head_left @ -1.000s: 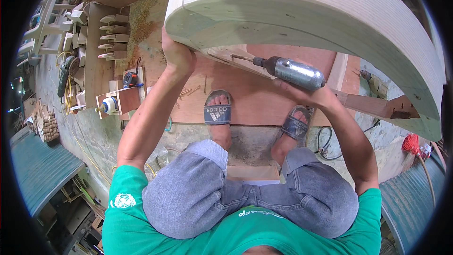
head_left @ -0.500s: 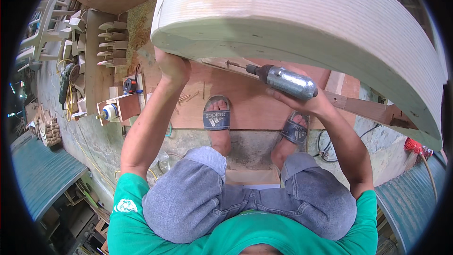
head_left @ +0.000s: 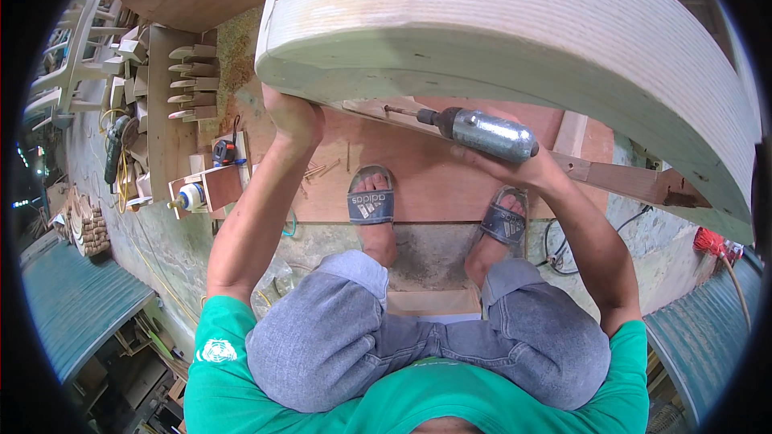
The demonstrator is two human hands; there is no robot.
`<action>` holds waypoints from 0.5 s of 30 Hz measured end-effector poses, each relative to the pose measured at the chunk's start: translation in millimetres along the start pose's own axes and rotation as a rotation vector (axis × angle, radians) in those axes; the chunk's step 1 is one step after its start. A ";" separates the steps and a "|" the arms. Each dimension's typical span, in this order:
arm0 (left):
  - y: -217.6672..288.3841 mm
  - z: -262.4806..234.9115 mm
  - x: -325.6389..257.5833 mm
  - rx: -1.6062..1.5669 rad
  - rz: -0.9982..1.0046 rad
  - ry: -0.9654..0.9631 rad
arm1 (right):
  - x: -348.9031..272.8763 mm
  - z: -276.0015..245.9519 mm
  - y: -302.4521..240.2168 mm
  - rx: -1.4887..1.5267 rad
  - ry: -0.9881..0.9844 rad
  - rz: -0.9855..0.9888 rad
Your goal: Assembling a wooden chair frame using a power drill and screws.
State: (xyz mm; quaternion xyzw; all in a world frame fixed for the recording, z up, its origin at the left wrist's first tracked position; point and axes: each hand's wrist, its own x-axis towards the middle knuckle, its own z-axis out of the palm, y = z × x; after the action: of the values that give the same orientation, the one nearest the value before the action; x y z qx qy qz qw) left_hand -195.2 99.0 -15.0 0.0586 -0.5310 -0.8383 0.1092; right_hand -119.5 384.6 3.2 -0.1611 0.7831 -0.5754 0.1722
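Observation:
A large, pale, curved wooden piece [head_left: 482,24] arches over the upper part of the view. My right hand [head_left: 503,167] is closed around a silver inline power screwdriver [head_left: 490,135], partly behind its body. The thin bit [head_left: 402,112] points left, its tip at a wooden rail [head_left: 362,106] under the curved piece; whether it touches cannot be made out. Under the left end of the curved piece is my left hand [head_left: 291,116], bent at the wrist against the wood. Its fingers are hidden behind the wood.
Long screws [head_left: 322,170] lie on the reddish board [head_left: 434,185] under my sandaled feet. To the left are a tape measure [head_left: 224,151], a glue bottle [head_left: 189,196], cut wooden parts [head_left: 193,83] and an angle grinder [head_left: 118,145]. A dark hose [head_left: 559,253] curls at the right.
The view has shifted slightly. The screwdriver and both hands keep nearly the same place against the wood.

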 end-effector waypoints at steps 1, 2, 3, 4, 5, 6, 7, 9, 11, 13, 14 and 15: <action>-1.2 -0.7 0.8 0.000 0.003 -0.001 | 0.1 0.6 -0.1 -0.018 0.014 -0.040; -2.8 -1.5 1.7 -0.016 0.000 0.002 | 0.3 0.1 3.1 -0.020 0.015 -0.043; -2.4 -1.1 1.7 -0.030 -0.004 0.006 | -0.3 -0.4 7.2 -0.002 -0.002 -0.026; -1.6 -0.8 1.4 -0.029 -0.002 0.005 | -0.8 -0.8 9.3 0.015 -0.019 -0.010; -0.7 -0.3 0.6 -0.021 -0.002 0.003 | -1.3 -0.7 9.4 0.015 -0.018 -0.011; 0.0 0.2 0.1 -0.013 -0.003 0.002 | -1.2 -0.6 8.0 0.019 -0.008 0.003; 0.5 0.3 0.0 -0.013 -0.001 0.002 | -1.1 -0.4 6.9 0.023 0.002 0.016; 0.9 0.1 -0.4 -0.006 0.003 -0.009 | -0.6 0.5 8.0 0.038 0.000 0.028; -0.1 -0.3 -0.3 -0.013 -0.003 0.015 | -0.9 1.3 9.7 0.054 -0.003 0.040; 2.5 2.9 -1.7 -0.020 -0.005 0.039 | -0.5 -0.2 10.8 0.021 -0.023 0.026; 4.1 3.5 -6.1 0.032 -0.049 0.092 | -1.1 -0.6 8.7 0.020 -0.024 0.024; 4.5 4.9 -11.6 0.082 -0.098 0.141 | -2.9 -0.5 3.9 0.036 0.000 0.075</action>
State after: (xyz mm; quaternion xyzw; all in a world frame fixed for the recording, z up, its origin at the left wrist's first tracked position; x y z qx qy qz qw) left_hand -184.4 104.3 -8.9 0.1479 -0.5523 -0.8140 0.1026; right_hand -117.3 387.4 -0.1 -0.1283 0.7781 -0.5827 0.1965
